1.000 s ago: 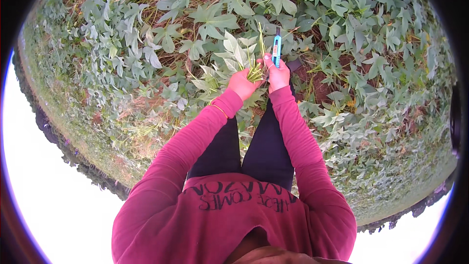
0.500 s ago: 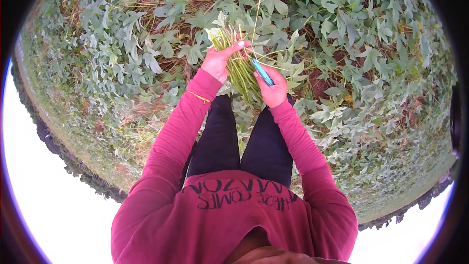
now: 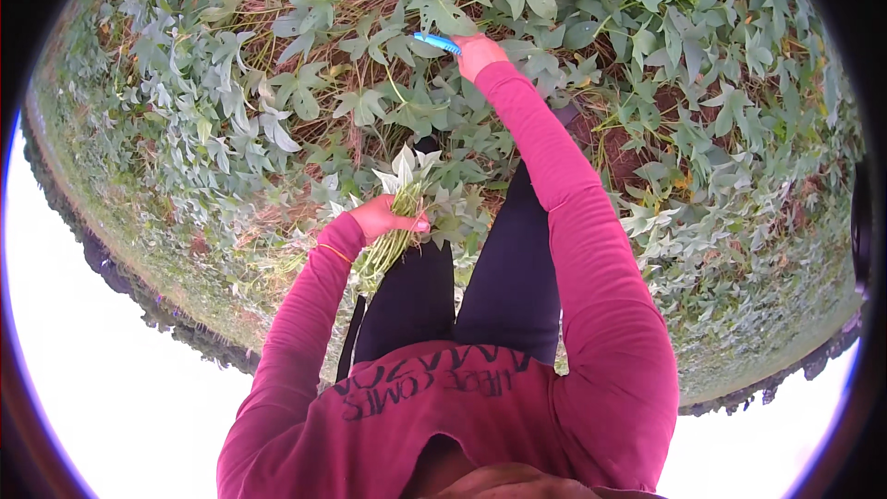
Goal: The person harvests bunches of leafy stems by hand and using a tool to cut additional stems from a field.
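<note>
My left hand (image 3: 377,219) is closed around a bundle of cut leafy vine stems (image 3: 393,249), held low in front of my left thigh. Pale leaf undersides fan out above the thumb, while bare green stems hang below it. Farther out and to the right, my right hand (image 3: 482,55) reaches into the standing leaves. A slim light-blue cutter (image 3: 437,42) sticks out of this fist to the left. Leaves and the turned hand hide most of the right fingers, and whether they also touch a stem cannot be seen.
Dense lobed-leaf vines (image 3: 637,65) cover the ground all around me. Dry brown stalks (image 3: 249,9) show through at the far left, with bare reddish soil (image 3: 617,152) at the right. My dark-trousered legs (image 3: 508,286) stand among the plants.
My hands have parted. The left has drawn back toward my body and left with the stem bundle; the right has moved outward into the plants with the cutter, now pointing left.
</note>
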`<state>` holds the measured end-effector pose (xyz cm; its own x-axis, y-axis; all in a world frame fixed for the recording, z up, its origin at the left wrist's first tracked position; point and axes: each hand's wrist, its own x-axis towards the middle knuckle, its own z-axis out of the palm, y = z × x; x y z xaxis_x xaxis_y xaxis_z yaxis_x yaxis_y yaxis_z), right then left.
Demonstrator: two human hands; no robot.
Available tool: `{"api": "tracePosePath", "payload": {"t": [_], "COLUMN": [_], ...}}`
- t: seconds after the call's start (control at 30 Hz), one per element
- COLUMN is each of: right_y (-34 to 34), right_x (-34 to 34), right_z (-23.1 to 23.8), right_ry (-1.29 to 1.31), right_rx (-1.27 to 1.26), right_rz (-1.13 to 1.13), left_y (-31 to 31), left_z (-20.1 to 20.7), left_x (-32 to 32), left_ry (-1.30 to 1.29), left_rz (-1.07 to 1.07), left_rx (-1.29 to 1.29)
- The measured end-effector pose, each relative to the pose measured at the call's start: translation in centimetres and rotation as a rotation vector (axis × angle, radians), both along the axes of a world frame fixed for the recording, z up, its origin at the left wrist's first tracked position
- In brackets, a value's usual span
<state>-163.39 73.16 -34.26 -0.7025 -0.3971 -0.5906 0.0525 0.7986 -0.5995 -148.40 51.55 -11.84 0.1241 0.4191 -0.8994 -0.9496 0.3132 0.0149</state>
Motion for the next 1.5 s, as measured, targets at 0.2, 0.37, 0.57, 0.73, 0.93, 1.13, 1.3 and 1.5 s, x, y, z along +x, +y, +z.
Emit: {"api": "tracePosePath", "payload": {"t": [0.2, 0.37, 0.57, 0.73, 0.93, 1.13, 1.3, 1.5], "right_y": [9.6, 17.7, 30.8, 37.1, 42.3, 42.0, 37.4, 34.4], "right_x": [8.0, 10.4, -5.4, -12.0, -3.4, 11.4, 12.5, 10.4], "right_z": [7.8, 11.5, 9.3, -0.1, 11.9, 20.6, 22.6, 22.4], "right_ry": [0.230, 0.034, 0.698, 0.376, 0.468, 0.466, 0.487, 0.252], "right_rx": [-0.222, -0.268, -0.407, 0.141, -0.556, -0.077, -0.056, -0.317], "right_rz": [-0.350, -0.281, -1.280, -0.627, -1.559, -0.984, -0.925, -0.931], "left_y": [1.6, 2.9, 5.4, 10.3, 18.1, 33.2, 44.9, 49.6], "left_z": [-0.2, -0.3, 0.6, -0.3, 3.7, 2.1, -8.8, -13.9], "left_x": [-0.5, -2.1, -5.2, -8.7, -16.3, -25.2, -23.5, -18.8], "left_ry": [-0.026, 0.056, 0.083, 0.154, 0.300, 0.541, 0.510, 0.426], "left_rz": [0.203, 0.231, 0.156, 0.155, 0.158, 0.231, 0.019, -0.204], "left_rx": [0.071, -0.091, -0.147, -0.202, -0.210, -0.101, -0.079, -0.087]}}
